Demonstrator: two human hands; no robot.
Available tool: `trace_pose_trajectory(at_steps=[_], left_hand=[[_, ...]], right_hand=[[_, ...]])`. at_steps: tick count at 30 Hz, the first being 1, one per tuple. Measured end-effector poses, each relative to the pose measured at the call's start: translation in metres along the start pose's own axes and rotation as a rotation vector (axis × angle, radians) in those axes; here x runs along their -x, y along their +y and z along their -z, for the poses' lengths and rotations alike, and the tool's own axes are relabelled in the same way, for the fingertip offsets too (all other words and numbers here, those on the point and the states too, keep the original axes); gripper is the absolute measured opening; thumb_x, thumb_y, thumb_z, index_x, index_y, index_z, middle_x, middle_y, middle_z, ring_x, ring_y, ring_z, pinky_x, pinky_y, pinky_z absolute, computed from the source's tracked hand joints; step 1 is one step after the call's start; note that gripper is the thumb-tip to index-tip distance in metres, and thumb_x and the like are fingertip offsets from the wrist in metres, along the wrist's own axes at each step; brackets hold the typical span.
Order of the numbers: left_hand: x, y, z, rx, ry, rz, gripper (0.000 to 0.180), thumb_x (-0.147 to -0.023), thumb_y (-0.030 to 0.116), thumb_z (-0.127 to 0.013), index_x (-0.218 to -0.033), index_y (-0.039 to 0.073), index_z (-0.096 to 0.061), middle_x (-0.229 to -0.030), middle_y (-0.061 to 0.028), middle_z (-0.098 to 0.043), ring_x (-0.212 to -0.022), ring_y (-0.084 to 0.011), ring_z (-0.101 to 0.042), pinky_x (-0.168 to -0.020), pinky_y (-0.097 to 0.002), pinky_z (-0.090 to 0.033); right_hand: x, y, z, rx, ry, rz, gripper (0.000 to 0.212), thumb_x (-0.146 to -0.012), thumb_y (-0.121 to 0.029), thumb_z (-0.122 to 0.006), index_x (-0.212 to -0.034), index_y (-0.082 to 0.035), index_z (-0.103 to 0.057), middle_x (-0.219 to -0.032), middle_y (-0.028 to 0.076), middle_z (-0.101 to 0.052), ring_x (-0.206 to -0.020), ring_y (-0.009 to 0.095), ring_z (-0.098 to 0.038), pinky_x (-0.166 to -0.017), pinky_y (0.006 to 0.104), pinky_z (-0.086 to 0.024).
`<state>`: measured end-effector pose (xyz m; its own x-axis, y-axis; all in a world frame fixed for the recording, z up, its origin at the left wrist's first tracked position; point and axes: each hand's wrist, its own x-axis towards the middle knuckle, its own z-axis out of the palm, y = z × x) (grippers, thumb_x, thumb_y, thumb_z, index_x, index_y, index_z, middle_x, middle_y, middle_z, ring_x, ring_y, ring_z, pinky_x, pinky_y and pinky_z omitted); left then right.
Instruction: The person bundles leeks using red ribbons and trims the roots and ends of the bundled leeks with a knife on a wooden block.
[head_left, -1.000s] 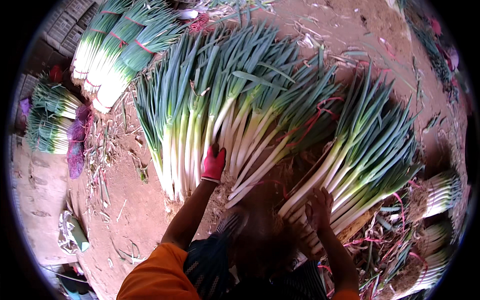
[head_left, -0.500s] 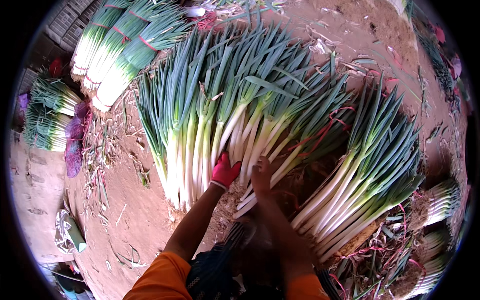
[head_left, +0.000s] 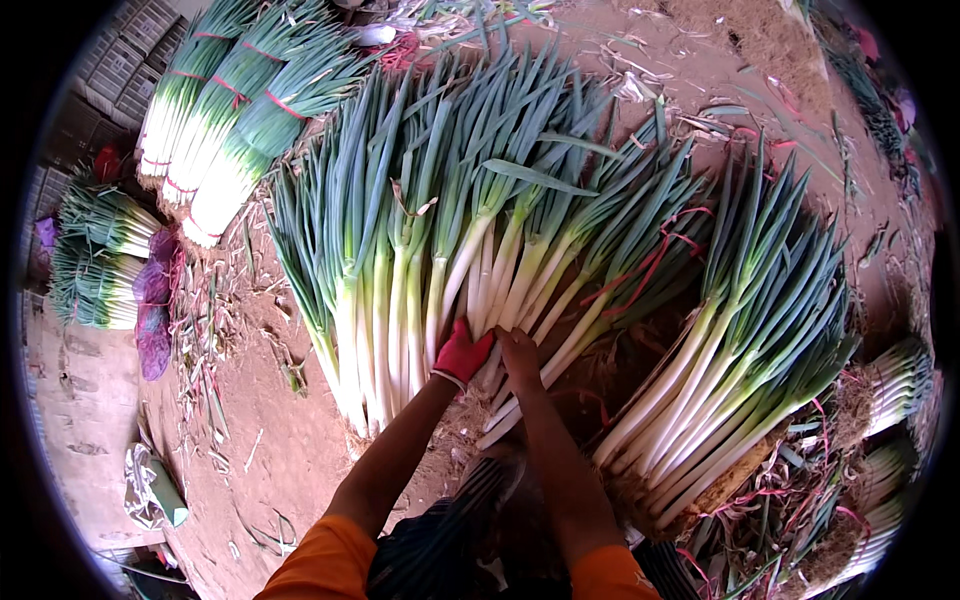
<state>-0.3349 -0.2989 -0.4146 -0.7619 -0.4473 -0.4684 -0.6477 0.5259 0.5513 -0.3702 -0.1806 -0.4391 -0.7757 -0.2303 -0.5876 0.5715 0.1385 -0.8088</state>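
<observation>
A wide fan of long green onions (head_left: 400, 270) lies before me, white stalks toward me and dark green leaves pointing away. My left hand (head_left: 463, 356), in a red glove, is closed around white stalks near the middle of the fan. Close by its fingertips, my bare right hand (head_left: 518, 360) has its fingers curled on the neighbouring stalks; its palm side is hidden. A few slanting green onions (head_left: 550, 370) lie just right of that hand. Farther right rests a separate pile of green onions (head_left: 700, 400).
Bundles of green onions tied with red bands (head_left: 225, 105) stand at the far left, with smaller bundles (head_left: 100, 250) below. A purple mesh sack (head_left: 153, 305) lies beside these. Red ties (head_left: 655, 255) cross the leaves. More rooted bundles (head_left: 890, 390) and leaf scraps lie at right.
My right hand has come slightly left and down, nearer the gloved left hand. The left hand has shifted a little right, and the whole view has tilted slightly.
</observation>
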Motion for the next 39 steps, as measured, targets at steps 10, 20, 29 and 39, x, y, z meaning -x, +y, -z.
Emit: trace_pose_trajectory(at_steps=[10, 20, 29, 39], left_hand=[[0.041, 0.038, 0.045, 0.857, -0.346, 0.032, 0.071, -0.082, 0.029, -0.068, -0.134, -0.004, -0.034, -0.128, -0.0156, -0.047, -0.116, -0.016, -0.046, -0.096, -0.0271, -0.038], [0.207, 0.009, 0.06, 1.11, -0.492, 0.265, 0.048, -0.09, 0.022, -0.057, -0.132, 0.003, -0.041, -0.117, -0.0088, -0.056, -0.106, -0.0172, -0.055, -0.088, -0.0298, -0.047], [0.19, -0.036, 0.079, 1.096, -0.678, 0.133, 0.036, -0.094, 0.02, -0.05, -0.123, -0.001, -0.051, -0.117, -0.0135, -0.057, -0.105, -0.0184, -0.057, -0.093, -0.0311, -0.044], [0.229, 0.07, 0.16, 0.875, -0.443, 0.062, 0.038, -0.089, 0.029, -0.055, -0.111, -0.002, -0.055, -0.09, -0.016, -0.064, -0.075, -0.0274, -0.065, -0.065, -0.0387, -0.055]], right_hand=[[0.044, -0.063, 0.02, -0.33, -0.095, 0.025, 0.036, -0.086, -0.033, -0.06, -0.101, -0.001, -0.06, -0.083, 0.005, -0.061, -0.073, 0.012, -0.056, -0.063, 0.0287, -0.046], [0.17, 0.021, 0.019, -0.16, -0.224, 0.086, 0.039, -0.089, -0.027, -0.055, -0.117, 0.0, -0.054, -0.099, 0.013, -0.064, -0.092, 0.023, -0.06, -0.081, 0.0352, -0.044], [0.177, -0.01, -0.007, -0.068, -0.179, 0.1, 0.055, -0.091, -0.038, -0.053, -0.131, -0.003, -0.04, -0.119, 0.016, -0.053, -0.106, 0.024, -0.053, -0.092, 0.0349, -0.041], [0.13, -0.141, 0.011, -1.168, -0.557, -0.123, 0.037, -0.084, -0.036, -0.06, -0.109, -0.008, -0.059, -0.097, 0.005, -0.065, -0.087, 0.021, -0.062, -0.084, 0.0372, -0.049]])
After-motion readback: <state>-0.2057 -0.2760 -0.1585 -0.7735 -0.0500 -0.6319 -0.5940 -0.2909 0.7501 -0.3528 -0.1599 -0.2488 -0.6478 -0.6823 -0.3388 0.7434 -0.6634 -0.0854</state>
